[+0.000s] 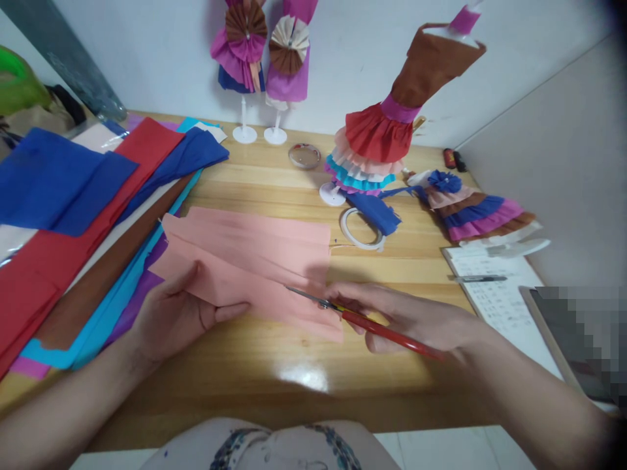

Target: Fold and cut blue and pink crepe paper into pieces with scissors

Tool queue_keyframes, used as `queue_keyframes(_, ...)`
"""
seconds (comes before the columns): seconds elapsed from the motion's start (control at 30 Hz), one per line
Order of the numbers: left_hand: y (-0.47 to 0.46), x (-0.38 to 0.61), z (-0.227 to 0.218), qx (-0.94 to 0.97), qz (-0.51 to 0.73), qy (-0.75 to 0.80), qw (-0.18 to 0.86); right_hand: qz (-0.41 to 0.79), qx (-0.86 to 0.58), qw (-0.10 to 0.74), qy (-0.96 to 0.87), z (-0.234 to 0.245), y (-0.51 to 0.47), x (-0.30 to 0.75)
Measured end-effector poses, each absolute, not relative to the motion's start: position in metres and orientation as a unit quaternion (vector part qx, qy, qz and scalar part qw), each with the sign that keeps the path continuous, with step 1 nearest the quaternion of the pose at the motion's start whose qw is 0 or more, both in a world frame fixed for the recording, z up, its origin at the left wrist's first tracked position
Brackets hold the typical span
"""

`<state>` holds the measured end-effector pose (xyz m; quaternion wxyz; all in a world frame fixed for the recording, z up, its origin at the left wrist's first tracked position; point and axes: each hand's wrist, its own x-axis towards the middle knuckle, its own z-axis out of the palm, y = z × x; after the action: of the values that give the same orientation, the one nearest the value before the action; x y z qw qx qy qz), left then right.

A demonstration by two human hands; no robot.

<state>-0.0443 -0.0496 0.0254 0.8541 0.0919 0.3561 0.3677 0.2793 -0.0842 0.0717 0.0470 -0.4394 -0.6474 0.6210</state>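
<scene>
A folded sheet of pink crepe paper [255, 245] lies over the middle of the wooden table. My left hand [179, 310] grips its near left part, thumb on top and fingers beneath, lifting that edge a little. In my right hand [392, 320] is a pair of red-handled scissors [377, 329]. Their blades point left and lie along the paper near its right side, at a line between the near and far parts. How far the blades are apart is hard to see. Part of the right fingers is hidden behind the scissors and paper.
Stacked crepe paper [93, 215] in several colours covers the left side. A doll-size dress [377, 130] stands at the back right, near a roll of tape [362, 228] and a blue strip [379, 212]. At right lie another dress [482, 212], a notebook [499, 294] and a tablet [578, 346].
</scene>
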Motion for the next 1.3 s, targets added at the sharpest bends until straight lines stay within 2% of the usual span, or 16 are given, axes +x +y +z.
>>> queue_keyframes(0.2,-0.052,-0.046,0.016,0.09,0.369,0.372,0.847,0.615,-0.44,0.059,-0.652,0.073,-0.085,0.28)
queue_keyframes(0.4,-0.05,-0.043,0.014,0.08,0.382,0.42,0.819,0.6,-0.431,-0.029,-0.673,0.082,-0.085,0.281)
queue_keyframes(0.53,-0.048,-0.045,0.019,0.109,0.335,0.417,0.838,0.568,-0.477,-0.101,-0.663,0.088,-0.092,0.288)
queue_keyframes(0.67,-0.047,-0.047,0.022,0.131,0.309,0.423,0.842,0.565,-0.493,-0.129,-0.649,0.089,-0.099,0.294)
queue_keyframes(1.03,-0.052,-0.041,0.028,0.089,0.323,0.465,0.819,0.615,-0.441,-0.019,-0.654,0.084,-0.094,0.29)
queue_keyframes(1.3,-0.054,-0.036,0.03,0.045,0.342,0.462,0.817,0.604,-0.405,0.001,-0.686,0.081,-0.082,0.288)
